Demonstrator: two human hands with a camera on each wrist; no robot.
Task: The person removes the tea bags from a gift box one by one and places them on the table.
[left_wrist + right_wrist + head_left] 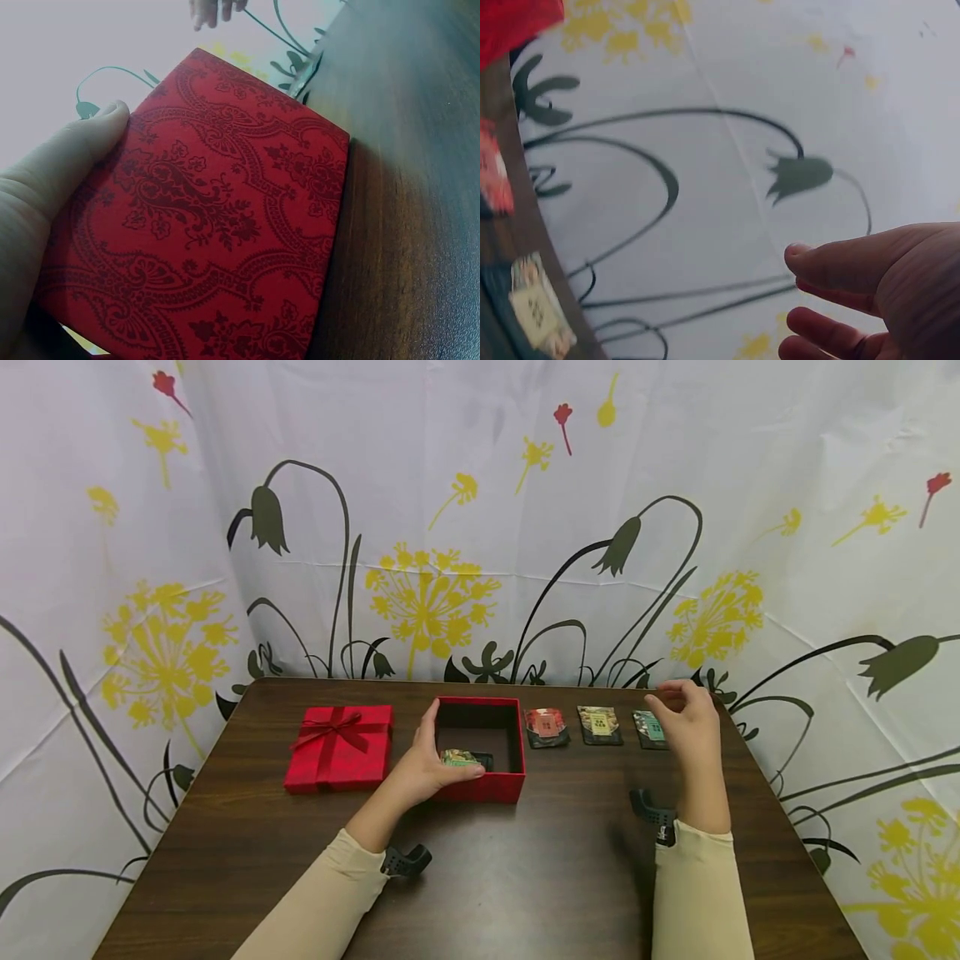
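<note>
My left hand (427,768) grips an open red gift box (480,790), its thumb over the near rim and the fingers along the left wall. Dark red paisley patterning covers the box wall (217,195) in the left wrist view. Inside lies a green-and-black packet (459,758), partly hidden by the thumb. Above the table's right part, my right hand (690,722) is raised with loosely bent fingers and holds nothing. It overlaps a teal packet (649,730) in the head view. Left of that lie a yellow packet (600,725) and a red packet (547,727).
A red lid (352,768) with a ribbon bow lies on the wooden table (525,877), left of the box. A white curtain (480,443) printed with flowers hangs right behind the table's far edge.
</note>
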